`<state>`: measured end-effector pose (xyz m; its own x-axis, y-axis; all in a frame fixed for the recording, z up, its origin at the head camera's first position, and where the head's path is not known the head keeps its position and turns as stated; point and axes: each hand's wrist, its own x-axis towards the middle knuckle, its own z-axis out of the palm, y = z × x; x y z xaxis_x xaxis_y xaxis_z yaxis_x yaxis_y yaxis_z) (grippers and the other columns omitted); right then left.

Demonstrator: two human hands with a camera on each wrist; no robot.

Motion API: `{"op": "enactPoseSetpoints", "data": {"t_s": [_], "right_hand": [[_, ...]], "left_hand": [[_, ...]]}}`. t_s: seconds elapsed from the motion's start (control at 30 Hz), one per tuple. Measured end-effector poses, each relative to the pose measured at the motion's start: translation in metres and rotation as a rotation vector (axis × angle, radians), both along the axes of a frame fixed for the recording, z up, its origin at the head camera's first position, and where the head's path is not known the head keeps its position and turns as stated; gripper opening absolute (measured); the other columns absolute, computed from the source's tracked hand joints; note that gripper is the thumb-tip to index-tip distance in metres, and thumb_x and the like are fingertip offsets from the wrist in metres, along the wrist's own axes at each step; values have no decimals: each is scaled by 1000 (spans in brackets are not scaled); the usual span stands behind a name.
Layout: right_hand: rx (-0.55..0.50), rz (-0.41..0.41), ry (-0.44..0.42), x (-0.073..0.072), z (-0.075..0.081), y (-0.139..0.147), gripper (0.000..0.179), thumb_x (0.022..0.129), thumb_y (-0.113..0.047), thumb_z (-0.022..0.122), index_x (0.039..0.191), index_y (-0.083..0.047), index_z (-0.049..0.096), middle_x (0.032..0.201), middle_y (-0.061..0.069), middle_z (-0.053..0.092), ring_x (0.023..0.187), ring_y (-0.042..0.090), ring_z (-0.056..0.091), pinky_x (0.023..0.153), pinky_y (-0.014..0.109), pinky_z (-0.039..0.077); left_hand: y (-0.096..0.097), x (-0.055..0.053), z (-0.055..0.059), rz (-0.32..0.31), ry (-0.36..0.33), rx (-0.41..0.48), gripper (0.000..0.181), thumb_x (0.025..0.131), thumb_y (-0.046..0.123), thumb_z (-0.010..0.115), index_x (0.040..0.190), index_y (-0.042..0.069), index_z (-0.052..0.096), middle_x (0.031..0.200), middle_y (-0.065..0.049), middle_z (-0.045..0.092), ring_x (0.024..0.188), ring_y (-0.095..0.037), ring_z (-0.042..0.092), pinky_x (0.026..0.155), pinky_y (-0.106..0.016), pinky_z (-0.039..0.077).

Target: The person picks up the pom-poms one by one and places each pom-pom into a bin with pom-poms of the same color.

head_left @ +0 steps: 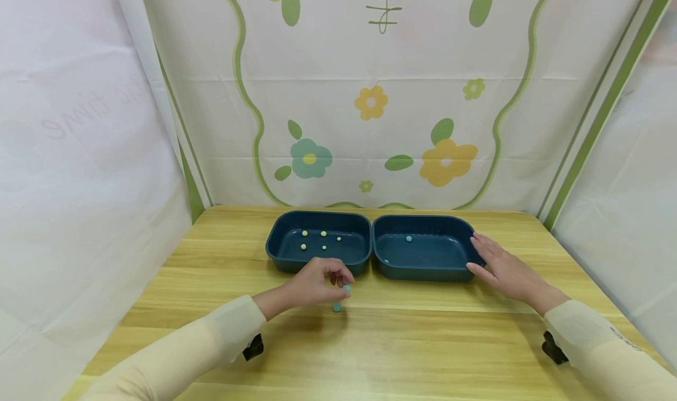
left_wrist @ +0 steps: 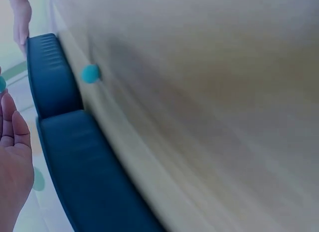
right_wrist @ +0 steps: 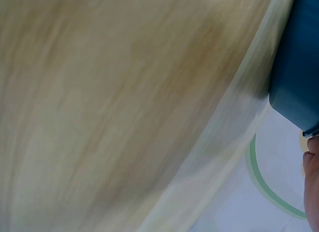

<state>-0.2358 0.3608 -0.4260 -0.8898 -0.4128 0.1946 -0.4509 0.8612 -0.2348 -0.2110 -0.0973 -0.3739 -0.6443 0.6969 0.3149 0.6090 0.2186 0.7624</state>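
My left hand (head_left: 319, 282) pinches a small blue ball (head_left: 347, 287) between thumb and fingertips, in front of the left tray. In the left wrist view, the pinched ball shows only at the left edge. A second blue ball (head_left: 337, 307) lies on the table just below that hand, and the left wrist view shows this table ball (left_wrist: 90, 73) near the trays. My right hand (head_left: 508, 271) lies with extended fingers at the right end of the right dark blue tray (head_left: 428, 273), fingertips at its rim. Two blue balls, one of them here (head_left: 409, 239), sit inside that tray.
The left dark blue tray (head_left: 280, 262) stands side by side with the right one and holds several pale yellow balls (head_left: 324, 234). Both are near the back of the wooden table (head_left: 402, 348). Patterned white cloth (head_left: 328, 107) hangs behind and at both sides.
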Motion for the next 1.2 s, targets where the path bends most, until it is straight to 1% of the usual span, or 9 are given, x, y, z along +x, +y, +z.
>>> {"op": "enactPoseSetpoints", "data": {"t_s": [0.07,0.17,0.23,0.3,0.47,0.73,0.87,1.07,1.2], "right_hand": [[1,1,6,0,0,0,72,102,-38,51,150,7,24,155,28,21,140,45,21,109,59,23],[0,1,9,0,2,-1,72,102,-38,51,150,7,24,154,28,21,140,45,21,109,59,24],[1,0,7,1,3,-1,72,102,-38,51,150,8,25,154,28,21,140,46,21,109,60,24],[4,-2,4,1,3,-2,72,102,-38,51,150,8,25,154,28,21,140,46,21,108,60,24],[10,-3,1,0,2,-2,72,102,-39,50,151,7,24,155,28,21,140,45,20,108,61,24],[8,-4,4,1,1,-1,72,102,-39,51,151,7,24,155,28,20,140,45,20,109,60,23],[4,-5,1,2,2,-2,72,102,-39,51,150,8,24,154,28,21,140,46,21,108,60,24],[3,-10,-5,3,2,-3,72,102,-39,50,150,8,24,154,28,21,140,45,20,108,60,24],[4,-10,-2,2,1,-2,72,102,-39,50,150,7,24,155,28,20,140,45,20,108,61,24]], "left_hand": [[6,-5,-1,-10,15,28,12,83,-2,74,93,3,71,88,-15,68,77,-25,61,73,-41,55],[15,-18,-10,-16,26,51,13,83,1,75,94,7,72,89,-6,68,75,-13,61,71,-33,55],[21,-28,-16,-18,26,53,13,83,3,76,94,9,72,89,0,67,75,-10,61,71,-30,55],[27,-35,-18,-13,31,51,14,83,4,76,95,9,72,90,0,67,76,-11,61,71,-29,55],[43,-41,-16,13,49,40,14,84,5,76,97,6,72,91,-5,68,77,-14,61,73,-32,55],[66,-52,-12,4,32,56,13,87,8,74,99,5,71,85,2,63,75,-12,58,68,-27,53],[77,-60,-9,6,27,76,13,86,7,74,99,7,71,86,2,63,75,-11,58,68,-26,53],[94,-74,-4,14,36,76,13,86,8,74,99,6,71,87,0,63,75,-10,59,68,-25,54],[103,-81,-1,33,23,63,13,87,8,74,99,5,71,87,0,63,75,-11,59,68,-24,53]]}}
